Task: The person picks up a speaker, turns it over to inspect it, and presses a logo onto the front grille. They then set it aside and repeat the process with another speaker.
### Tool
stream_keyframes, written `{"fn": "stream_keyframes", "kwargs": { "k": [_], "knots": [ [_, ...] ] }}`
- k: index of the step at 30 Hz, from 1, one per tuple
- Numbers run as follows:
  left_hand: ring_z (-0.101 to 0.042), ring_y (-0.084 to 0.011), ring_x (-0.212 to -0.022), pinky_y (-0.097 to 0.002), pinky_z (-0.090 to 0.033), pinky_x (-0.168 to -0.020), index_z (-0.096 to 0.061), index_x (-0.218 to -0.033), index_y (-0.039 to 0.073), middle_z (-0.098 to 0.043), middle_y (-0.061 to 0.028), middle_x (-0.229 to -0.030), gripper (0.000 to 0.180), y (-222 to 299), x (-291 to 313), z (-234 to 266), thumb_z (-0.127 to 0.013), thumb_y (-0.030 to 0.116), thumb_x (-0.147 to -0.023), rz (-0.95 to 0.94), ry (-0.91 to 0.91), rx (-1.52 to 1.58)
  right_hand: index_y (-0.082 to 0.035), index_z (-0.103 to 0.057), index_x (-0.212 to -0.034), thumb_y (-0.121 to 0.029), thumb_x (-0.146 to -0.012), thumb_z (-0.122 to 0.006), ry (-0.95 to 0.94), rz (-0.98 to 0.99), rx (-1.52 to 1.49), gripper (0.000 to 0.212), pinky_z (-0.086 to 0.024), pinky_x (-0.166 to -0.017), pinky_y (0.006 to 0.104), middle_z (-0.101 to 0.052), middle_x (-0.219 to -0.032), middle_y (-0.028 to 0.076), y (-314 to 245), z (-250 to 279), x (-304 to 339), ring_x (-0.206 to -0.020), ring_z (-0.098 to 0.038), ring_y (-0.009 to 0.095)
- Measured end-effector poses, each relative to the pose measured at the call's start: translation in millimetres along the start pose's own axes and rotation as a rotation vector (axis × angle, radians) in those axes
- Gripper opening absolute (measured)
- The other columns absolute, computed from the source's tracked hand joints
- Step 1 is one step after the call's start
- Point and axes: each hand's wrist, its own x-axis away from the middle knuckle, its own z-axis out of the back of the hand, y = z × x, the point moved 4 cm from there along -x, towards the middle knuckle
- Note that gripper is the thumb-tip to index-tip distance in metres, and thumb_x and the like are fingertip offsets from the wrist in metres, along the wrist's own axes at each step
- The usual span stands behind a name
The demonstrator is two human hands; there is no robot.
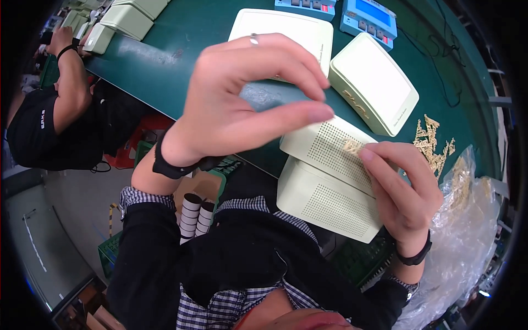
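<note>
My left hand is raised over the bench, its thumb and fingers curved toward each other with a small gap and nothing visible between them. Below its fingertips lies a pale cream casing with a perforated grille. My right hand reaches over that grille, thumb and forefinger pinched at a small gold lettering badge. The badge sits over the holes; whether it touches them I cannot tell. A second cream casing with a grille stands just nearer to me.
Further back stand two cream casings, one flat and one with gold lettering on its side. Loose gold badges lie right, by a clear plastic bag. Blue devices stand behind. A co-worker's arm is at left.
</note>
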Motion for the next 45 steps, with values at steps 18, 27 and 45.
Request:
{"fn": "stream_keyframes", "kwargs": {
  "k": [18, 27, 45],
  "knots": [
    [-0.067, -0.0203, -0.081, -0.0285, -0.055, -0.070, -0.071, -0.083, 0.000, -0.069, -0.0122, -0.094, 0.017, -3.0, 12.8, -8.8, -0.081, 0.001, -0.069, 0.078, -0.025, -0.122, 0.007, -0.072, -0.095, 0.001, -0.057, -0.071, -0.026, 0.097, 0.045, 0.039, -0.053, -0.061, 0.0322, -0.065, -0.093, 0.015, -2.9, -7.5, 0.1, -0.078, -0.063, 0.027],
    [-0.064, -0.0235, -0.088, -0.0317, -0.053, -0.075, -0.071, -0.084, 0.003, -0.069, -0.0094, -0.097, 0.019, -1.4, 18.9, -13.0, -0.083, 0.005, -0.069, 0.043, -0.017, -0.094, 0.006, -0.071, -0.096, -0.001, -0.056, -0.067, -0.104, 0.101, 0.125, 0.041, -0.052, -0.062, 0.0339, -0.064, -0.093, 0.013, -10.8, -9.7, -2.7, -0.080, -0.062, 0.029],
    [-0.040, -0.0266, -0.131, -0.0376, -0.038, -0.106, -0.041, -0.135, 0.009, -0.046, -0.0122, -0.132, 0.074, -31.3, 23.7, -65.4, -0.080, 0.009, -0.072, 0.752, -0.235, 0.667, -0.007, -0.069, -0.113, -0.008, -0.075, -0.067, -0.219, -0.176, -0.037, 0.038, -0.032, -0.109, 0.0483, -0.049, -0.129, 0.019, 1.7, -2.1, 23.1, -0.131, -0.040, 0.042]
  ]
}}
